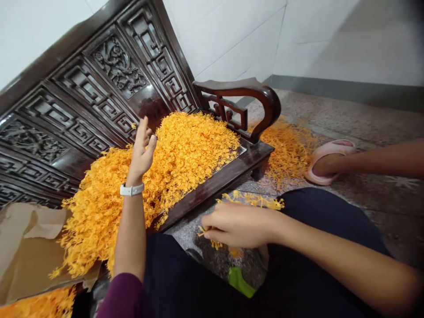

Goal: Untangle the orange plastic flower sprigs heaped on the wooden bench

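Note:
My left hand, with a pale band on the wrist, is raised over a big heap of small yellow-orange plastic pieces. Its fingers are stretched out and nothing is held in them. One small yellow piece shows just beside the fingertips, seemingly in the air. Over my lap, my right hand is closed on a thin branching yellow plastic strip, whose ends stick out past the hand on both sides. The fingers hide its middle.
The heap lies on a carved dark wooden bench with a curved armrest. Thin orange strips litter the floor beyond it, near a foot in a pink slipper. Cardboard lies at left; something green shows below.

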Demonstrator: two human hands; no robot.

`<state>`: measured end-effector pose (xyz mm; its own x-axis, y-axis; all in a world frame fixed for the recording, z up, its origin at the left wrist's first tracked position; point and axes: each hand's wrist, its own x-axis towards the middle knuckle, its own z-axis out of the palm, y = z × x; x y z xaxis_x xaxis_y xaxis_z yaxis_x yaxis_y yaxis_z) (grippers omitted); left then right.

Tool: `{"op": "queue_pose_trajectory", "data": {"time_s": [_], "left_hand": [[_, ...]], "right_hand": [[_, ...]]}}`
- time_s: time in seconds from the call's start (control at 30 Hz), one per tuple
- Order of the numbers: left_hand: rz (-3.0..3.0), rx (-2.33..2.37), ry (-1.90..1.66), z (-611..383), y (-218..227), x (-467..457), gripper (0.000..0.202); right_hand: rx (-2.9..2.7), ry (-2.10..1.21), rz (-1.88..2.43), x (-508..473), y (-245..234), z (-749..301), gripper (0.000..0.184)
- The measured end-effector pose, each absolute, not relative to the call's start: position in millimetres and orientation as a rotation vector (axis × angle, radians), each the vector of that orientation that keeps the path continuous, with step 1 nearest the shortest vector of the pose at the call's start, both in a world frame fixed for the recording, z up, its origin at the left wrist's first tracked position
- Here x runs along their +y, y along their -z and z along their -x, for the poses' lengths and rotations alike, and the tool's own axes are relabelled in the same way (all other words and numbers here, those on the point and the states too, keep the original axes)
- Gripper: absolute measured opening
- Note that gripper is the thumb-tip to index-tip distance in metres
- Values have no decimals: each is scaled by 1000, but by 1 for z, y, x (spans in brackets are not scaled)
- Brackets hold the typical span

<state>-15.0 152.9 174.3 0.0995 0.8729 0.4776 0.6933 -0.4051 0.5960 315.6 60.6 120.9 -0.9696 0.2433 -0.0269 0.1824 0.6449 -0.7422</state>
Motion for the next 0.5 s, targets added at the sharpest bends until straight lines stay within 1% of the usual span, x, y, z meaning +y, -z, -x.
{"op": "queue_pose_trajectory", "data": {"time_s": [0.07,0.13,0.2,0.23,0.3,0.37,0.43,0.5], "left_hand": [[-2116,1534,-1235,3,-158,136,56],[-2073,1630,-1234,-11,-140,115,45],[-1998,1665,-1128,-25,-128,95,39],[-1965,1603,-1028,-32,-125,87,39],[-1925,1353,-767,-48,-126,74,45],[-1927,1130,-579,-64,-131,67,45],[-1985,1100,-568,-81,-137,63,34],[-2065,1197,-644,-93,-140,62,24]], "right_hand": [[-2774,-1210,404,62,-119,-318,28],[-2768,-1173,448,63,-117,-321,29],[-2745,-1146,512,65,-116,-323,29],[-2717,-1140,563,66,-116,-324,28],[-2603,-1137,710,68,-118,-326,26],[-2428,-1146,842,73,-120,-327,21],[-2268,-1170,896,78,-122,-329,17],[-2170,-1200,894,81,-123,-330,15]]}}
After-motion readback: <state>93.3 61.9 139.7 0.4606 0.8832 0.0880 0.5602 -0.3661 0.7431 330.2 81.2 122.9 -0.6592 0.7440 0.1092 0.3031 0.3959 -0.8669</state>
